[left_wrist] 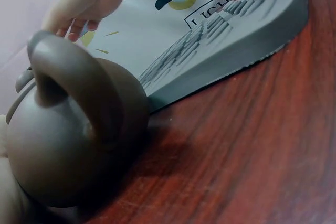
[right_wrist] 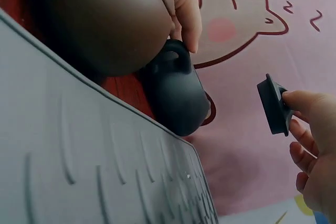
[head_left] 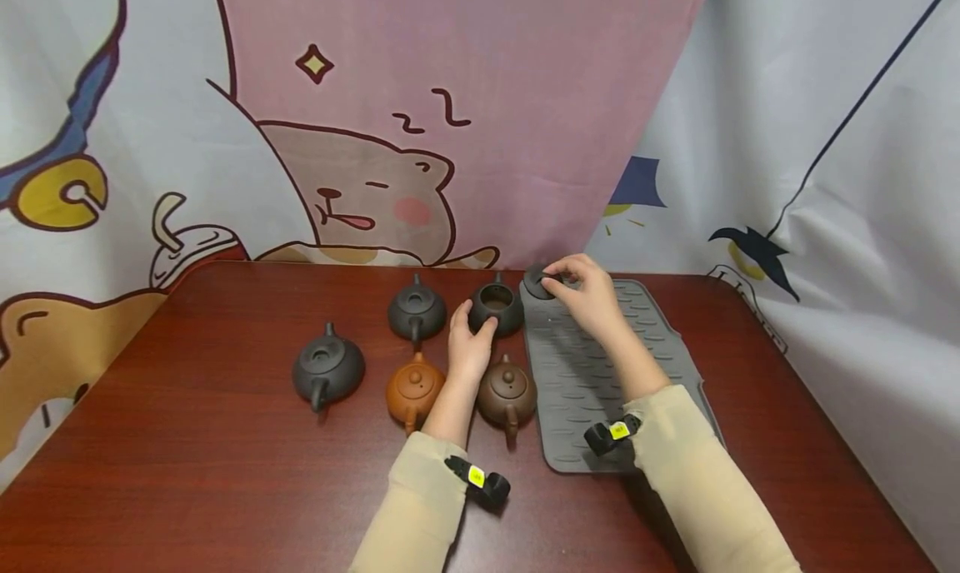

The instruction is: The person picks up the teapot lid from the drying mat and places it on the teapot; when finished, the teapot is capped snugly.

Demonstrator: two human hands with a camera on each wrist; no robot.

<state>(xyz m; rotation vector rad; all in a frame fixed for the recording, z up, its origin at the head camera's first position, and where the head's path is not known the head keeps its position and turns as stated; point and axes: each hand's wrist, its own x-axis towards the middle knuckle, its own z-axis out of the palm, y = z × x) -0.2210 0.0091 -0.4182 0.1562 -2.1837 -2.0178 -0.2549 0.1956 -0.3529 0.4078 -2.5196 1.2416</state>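
An open black teapot stands at the back, beside the mat, its round mouth uncovered. My left hand grips its side near the handle, fingers along the left and thumb at the front. In the right wrist view that teapot sits behind the brown one. My right hand pinches a black lid by its knob. The lid is tilted on edge in the air, apart from the teapot. A brown teapot with its lid on stands just right of my left wrist.
A grey ridged mat lies on the red-brown table under my right forearm. An orange teapot and two black teapots stand to the left. A printed curtain hangs behind.
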